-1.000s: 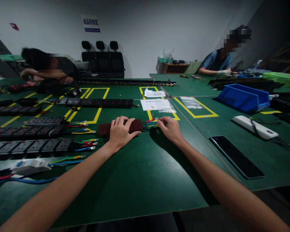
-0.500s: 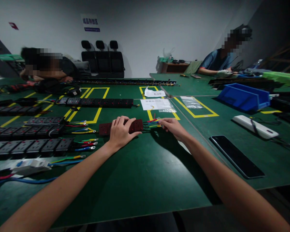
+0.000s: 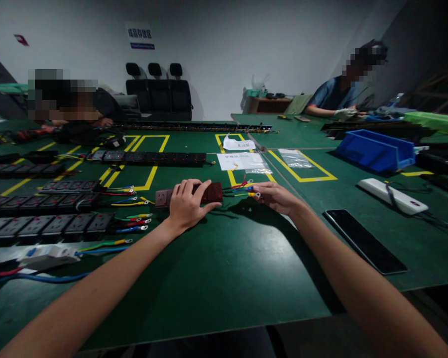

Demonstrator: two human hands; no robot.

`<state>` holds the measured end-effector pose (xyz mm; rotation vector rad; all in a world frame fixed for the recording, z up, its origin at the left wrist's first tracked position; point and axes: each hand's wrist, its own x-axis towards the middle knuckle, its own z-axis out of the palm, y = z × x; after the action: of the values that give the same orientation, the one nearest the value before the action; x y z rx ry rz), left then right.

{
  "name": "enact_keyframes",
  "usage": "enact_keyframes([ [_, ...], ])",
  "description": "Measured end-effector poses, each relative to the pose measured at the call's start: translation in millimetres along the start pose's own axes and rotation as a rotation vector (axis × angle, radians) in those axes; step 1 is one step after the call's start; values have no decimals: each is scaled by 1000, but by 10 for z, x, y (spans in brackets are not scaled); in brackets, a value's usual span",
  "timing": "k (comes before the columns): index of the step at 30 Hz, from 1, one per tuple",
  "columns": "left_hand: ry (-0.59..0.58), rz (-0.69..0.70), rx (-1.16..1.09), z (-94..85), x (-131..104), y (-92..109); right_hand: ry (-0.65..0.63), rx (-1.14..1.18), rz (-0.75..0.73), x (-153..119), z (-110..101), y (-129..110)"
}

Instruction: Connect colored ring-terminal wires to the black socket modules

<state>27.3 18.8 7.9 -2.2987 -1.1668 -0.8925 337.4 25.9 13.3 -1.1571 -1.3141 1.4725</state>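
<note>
My left hand is closed over the middle of a short dark-red socket strip, with the thumb on its near side and the fingers over its top. Both ends of the strip stick out from under the hand, and outlet holes show in the left end. From its right end come red, blue and yellow-green wires tipped with metal ring terminals. My right hand pinches the blue wire near its tip; the fingers hide its end. The yellow-green wire's ring terminal lies by the fingertips, and the red wire angles away behind.
Black socket strips with ringed wires lie in rows at left. A white breaker is nearer. At right are a phone, a white power strip and a blue bin. Papers lie ahead. Two people sit across the table.
My right hand has moved slightly to the right and opened out a little. The wires have spread apart, and the strip has tilted so its left outlet face shows more.
</note>
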Motion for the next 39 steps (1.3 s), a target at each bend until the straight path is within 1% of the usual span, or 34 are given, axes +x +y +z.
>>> enact_keyframes([
  [3, 17, -3, 8, 3, -4, -5, 34, -23, -55, 12, 20, 30],
  [9, 31, -45, 27, 20, -6, -20, 135, -185, -336, 74, 112, 100],
  [12, 23, -68, 24, 20, -4, -22, 185, -251, -395, 89, 132, 110],
  [14, -2, -82, 16, 12, -1, -19, 181, -252, -362, 87, 136, 108],
  [16, -43, -84, 8, 0, 3, -13, 154, -227, -281, 76, 137, 100],
  [18, -85, -82, 0, -12, 9, -4, 132, -183, -199, 63, 139, 87],
  [20, -115, -88, -9, -19, 14, 6, 132, -113, -150, 57, 139, 74],
  [22, -141, -89, -20, -21, 19, 15, 177, -32, -140, 66, 132, 70],
  [24, -172, -83, -23, -18, 26, 21, 272, 20, -145, 90, 117, 81],
  [27, -246, -66, -35, -10, 43, 23, 415, 11, -148, 134, 99, 119],
  [29, -300, -52, -53, -5, 55, 21, 456, -52, -147, 152, 110, 150],
  [31, -335, -45, -62, 0, 64, 21, 454, -177, -172, 155, 144, 178],
  [37, -340, -39, -33, 7, 55, 27, 319, -817, -379, 110, 279, 257],
  [39, -335, -39, -32, 5, 48, 32, 281, -950, -415, 98, 296, 277],
])
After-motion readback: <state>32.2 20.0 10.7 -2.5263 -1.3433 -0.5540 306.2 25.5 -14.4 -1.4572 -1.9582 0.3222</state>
